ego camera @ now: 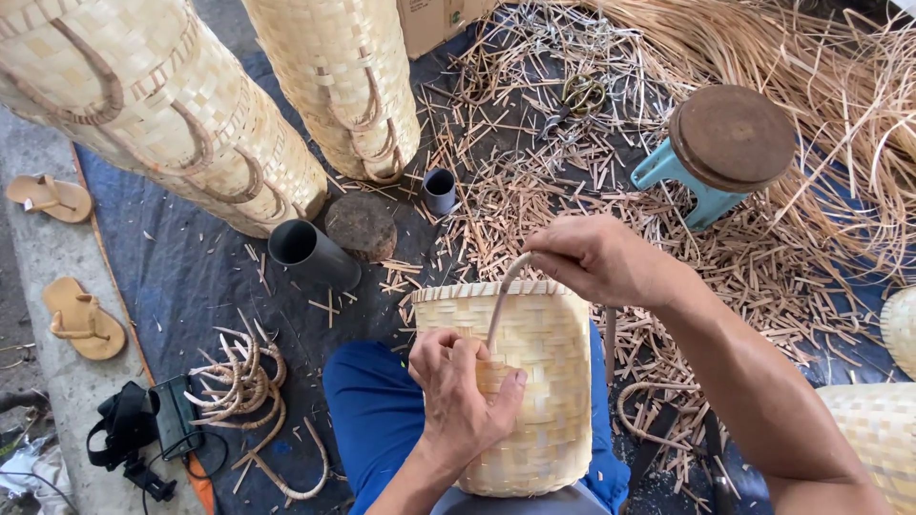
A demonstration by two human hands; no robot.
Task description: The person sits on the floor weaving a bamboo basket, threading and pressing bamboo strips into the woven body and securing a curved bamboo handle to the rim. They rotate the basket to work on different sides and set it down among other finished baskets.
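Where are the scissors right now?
The scissors lie at the top centre of the head view, on the scattered cane offcuts, just left of the blue stool and beyond the right hand.

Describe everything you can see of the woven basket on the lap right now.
The woven basket is pale, straw-coloured, plaited from flat strips in a checker pattern, with a braided rim at its open top. It rests on the person's blue-trousered lap, its side facing the camera. The left hand presses against its front wall. A thin curved cane rises from the front above that hand and bends over the rim, where the right hand pinches its upper end. No damage shows.
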